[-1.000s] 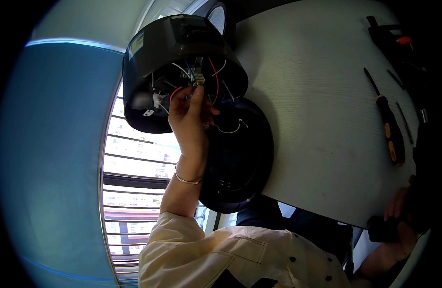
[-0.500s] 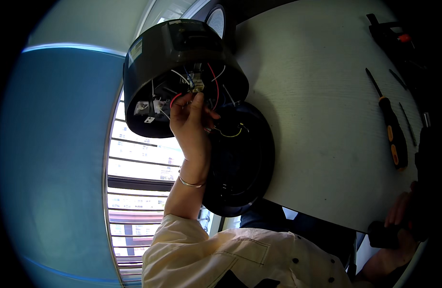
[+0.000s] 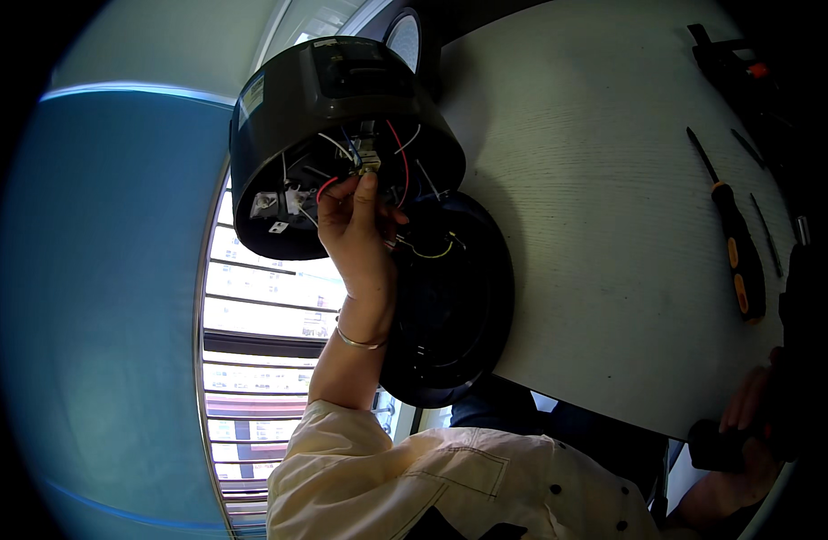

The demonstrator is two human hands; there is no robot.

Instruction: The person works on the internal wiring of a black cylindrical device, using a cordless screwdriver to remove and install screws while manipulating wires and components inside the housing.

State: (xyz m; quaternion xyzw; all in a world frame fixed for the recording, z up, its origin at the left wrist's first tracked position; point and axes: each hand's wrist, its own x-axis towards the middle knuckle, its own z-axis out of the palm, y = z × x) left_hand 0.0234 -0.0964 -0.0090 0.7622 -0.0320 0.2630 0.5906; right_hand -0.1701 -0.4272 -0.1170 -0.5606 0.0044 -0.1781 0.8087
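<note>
A dark round appliance housing (image 3: 279,99), with a raised panel on its side and its open underside toward me, lies tipped at the upper middle. Red, white and blue wires run inside it. My left hand (image 3: 355,220) reaches in, thumb and fingertips pinched on a small brass-coloured metal part (image 3: 369,160) among those wires. Under my wrist rests a black round base (image 3: 468,306) with a yellow wire (image 3: 436,255). At the lower right, my right hand (image 3: 747,432) is closed around a black tool, seemingly a cordless drill (image 3: 715,445), mostly lost in shadow.
On the pale tabletop (image 3: 603,225) lie an orange-and-black screwdriver (image 3: 738,252), a thin metal bit (image 3: 766,234) and a dark tool with a red spot (image 3: 733,72). A barred window (image 3: 261,315) and blue panel (image 3: 108,297) are on the left.
Almost nothing differs. The view has shifted very slightly; my left hand keeps its pinch on the metal part and my right hand stays on the black tool.
</note>
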